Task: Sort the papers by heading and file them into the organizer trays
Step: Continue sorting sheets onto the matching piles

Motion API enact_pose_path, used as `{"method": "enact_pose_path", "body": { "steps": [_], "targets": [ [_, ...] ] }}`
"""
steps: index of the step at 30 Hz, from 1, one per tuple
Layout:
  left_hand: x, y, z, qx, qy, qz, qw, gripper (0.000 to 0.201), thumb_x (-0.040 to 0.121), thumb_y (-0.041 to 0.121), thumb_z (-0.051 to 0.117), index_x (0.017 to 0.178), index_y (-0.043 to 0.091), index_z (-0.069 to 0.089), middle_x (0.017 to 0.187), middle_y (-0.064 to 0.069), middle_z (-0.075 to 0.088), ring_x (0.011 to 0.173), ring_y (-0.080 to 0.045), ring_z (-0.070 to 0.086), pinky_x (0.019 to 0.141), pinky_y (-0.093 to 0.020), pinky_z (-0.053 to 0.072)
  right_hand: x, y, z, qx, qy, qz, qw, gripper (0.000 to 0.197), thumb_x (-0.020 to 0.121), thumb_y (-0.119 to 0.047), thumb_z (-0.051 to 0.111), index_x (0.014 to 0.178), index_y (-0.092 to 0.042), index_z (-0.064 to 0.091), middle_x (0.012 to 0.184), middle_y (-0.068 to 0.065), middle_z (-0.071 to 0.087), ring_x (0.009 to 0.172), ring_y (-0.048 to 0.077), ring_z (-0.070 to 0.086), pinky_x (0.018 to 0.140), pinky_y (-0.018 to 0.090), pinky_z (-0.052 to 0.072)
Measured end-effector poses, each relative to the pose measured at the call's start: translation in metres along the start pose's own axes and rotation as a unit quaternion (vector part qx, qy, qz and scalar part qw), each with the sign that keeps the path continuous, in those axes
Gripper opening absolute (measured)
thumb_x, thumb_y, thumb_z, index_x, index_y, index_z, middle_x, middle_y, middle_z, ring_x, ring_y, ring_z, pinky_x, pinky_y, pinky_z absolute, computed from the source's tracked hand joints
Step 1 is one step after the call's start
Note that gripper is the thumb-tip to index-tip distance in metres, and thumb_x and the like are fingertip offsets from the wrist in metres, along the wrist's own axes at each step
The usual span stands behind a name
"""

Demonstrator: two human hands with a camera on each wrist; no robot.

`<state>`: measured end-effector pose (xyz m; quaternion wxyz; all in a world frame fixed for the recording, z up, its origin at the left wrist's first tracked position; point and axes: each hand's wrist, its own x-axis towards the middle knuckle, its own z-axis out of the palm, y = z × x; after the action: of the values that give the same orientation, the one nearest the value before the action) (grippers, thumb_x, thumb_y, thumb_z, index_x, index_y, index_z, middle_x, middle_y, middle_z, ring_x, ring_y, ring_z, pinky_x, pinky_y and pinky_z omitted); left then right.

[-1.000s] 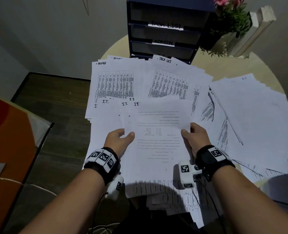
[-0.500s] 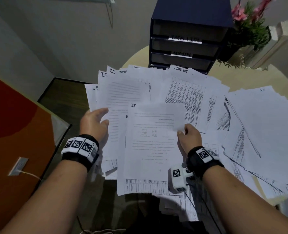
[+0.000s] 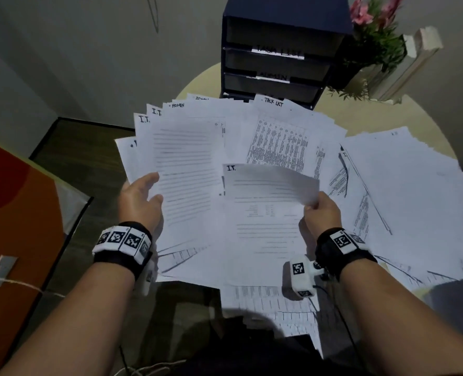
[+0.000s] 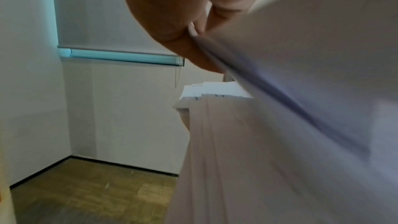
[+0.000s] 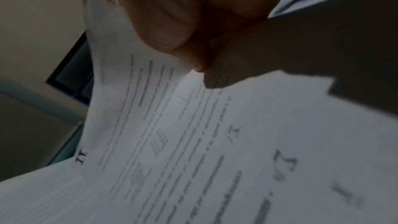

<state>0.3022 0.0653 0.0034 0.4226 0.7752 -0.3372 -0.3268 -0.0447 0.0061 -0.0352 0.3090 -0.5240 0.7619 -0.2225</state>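
White printed sheet headed "I.T." [image 3: 268,185] at frame centre, pinched by right hand [image 3: 321,213] at its right edge, lifted to read heading. Left hand [image 3: 140,199] grips fanned white I.T. stack [image 3: 184,164] centre-left, likely destination. Dark blue labelled organizer trays [image 3: 273,58] top centre, apparently unfilled.

Looks like a small office corner: a dark blue stacked organizer with hand-labelled trays [image 3: 276,47] sits at the far side of a round beige table [image 3: 388,118] buried in printed white paper sheets [image 3: 404,185], with a roller-blind window [image 4: 120,54] off to the left.
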Motion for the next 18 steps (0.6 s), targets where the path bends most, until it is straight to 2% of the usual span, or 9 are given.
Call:
{"method": "enact_pose_path", "body": {
  "steps": [2,4,7,8,10,12,14,16,18],
  "targets": [
    [0.0,0.016,-0.003,0.001,0.034,0.025,0.999,0.04,0.094,-0.01,0.054,0.127,0.01,0.062,0.139,0.006,0.044,0.124,-0.01,0.048,0.1,-0.016,0.04,0.002,0.024,-0.031,-0.02,0.061,0.032,0.997,0.021,0.081,0.008,0.045,0.093,-0.004,0.056,0.084,0.014,0.058,0.076,0.025,0.051,0.067,0.029,0.039],
    [0.005,0.023,-0.004,-0.003,0.064,0.036,0.997,0.04,0.094,-0.011,0.052,0.126,0.01,0.063,0.138,0.005,0.042,0.12,-0.006,0.044,0.094,-0.008,0.038,0.001,0.046,-0.065,-0.049,0.118,0.057,0.99,0.023,0.076,0.009,0.044,0.084,-0.011,0.051,0.076,0.012,0.055,0.069,0.027,0.049,0.065,0.031,0.043],
    [0.01,0.027,0.0,-0.017,0.078,0.029,0.996,0.044,0.094,-0.011,0.051,0.127,0.015,0.063,0.14,0.005,0.043,0.117,-0.004,0.044,0.083,-0.001,0.037,-0.003,0.073,-0.112,-0.057,0.181,0.087,0.978,0.023,0.072,0.01,0.044,0.081,-0.01,0.048,0.072,0.013,0.053,0.065,0.03,0.049,0.061,0.034,0.044],
    [0.012,0.026,0.001,-0.019,0.081,0.022,0.996,0.044,0.094,-0.011,0.051,0.127,0.017,0.063,0.142,0.006,0.043,0.117,-0.003,0.044,0.087,-0.004,0.039,-0.003,0.083,-0.125,-0.055,0.192,0.102,0.975,0.023,0.071,0.01,0.044,0.082,-0.01,0.049,0.072,0.015,0.053,0.066,0.033,0.051,0.06,0.036,0.045],
    [0.015,0.023,0.005,-0.029,0.08,0.018,0.996,0.046,0.094,-0.01,0.052,0.126,0.02,0.064,0.143,0.006,0.044,0.121,-0.007,0.047,0.098,-0.018,0.044,-0.001,0.101,-0.143,-0.039,0.211,0.13,0.968,0.029,0.065,0.007,0.042,0.085,-0.012,0.051,0.074,0.019,0.057,0.068,0.039,0.059,0.057,0.044,0.054],
    [0.014,0.022,0.007,-0.048,0.073,0.002,0.996,0.047,0.094,-0.009,0.052,0.124,0.024,0.064,0.139,0.012,0.046,0.122,-0.009,0.05,0.093,-0.021,0.048,-0.002,0.112,-0.152,0.033,0.218,0.158,0.963,0.046,0.058,0.005,0.035,0.092,-0.016,0.057,0.075,0.02,0.06,0.062,0.038,0.061,0.047,0.052,0.053],
    [0.014,0.019,0.009,-0.067,0.068,-0.013,0.995,0.048,0.094,-0.006,0.053,0.121,0.031,0.065,0.132,0.017,0.048,0.121,-0.011,0.053,0.09,-0.028,0.054,-0.005,0.106,-0.152,0.123,0.199,0.194,0.953,0.051,0.066,0.012,0.04,0.099,-0.018,0.066,0.073,0.015,0.061,0.052,0.028,0.055,0.043,0.038,0.051],
    [0.011,0.02,0.008,-0.072,0.068,-0.014,0.995,0.047,0.094,-0.005,0.055,0.122,0.032,0.064,0.136,0.015,0.049,0.123,-0.012,0.052,0.095,-0.036,0.053,-0.005,0.102,-0.143,0.182,0.185,0.195,0.946,0.035,0.082,0.01,0.054,0.096,-0.019,0.068,0.07,0.008,0.056,0.046,0.016,0.051,0.043,0.023,0.047],
    [0.009,0.023,0.007,-0.062,0.071,0.002,0.996,0.044,0.094,-0.005,0.055,0.125,0.026,0.064,0.136,0.014,0.049,0.128,-0.013,0.05,0.1,-0.034,0.049,-0.008,0.1,-0.13,0.177,0.17,0.177,0.953,0.025,0.087,0.002,0.055,0.084,-0.021,0.065,0.066,0.007,0.055,0.045,0.011,0.05,0.043,0.022,0.049]
  ]
}}
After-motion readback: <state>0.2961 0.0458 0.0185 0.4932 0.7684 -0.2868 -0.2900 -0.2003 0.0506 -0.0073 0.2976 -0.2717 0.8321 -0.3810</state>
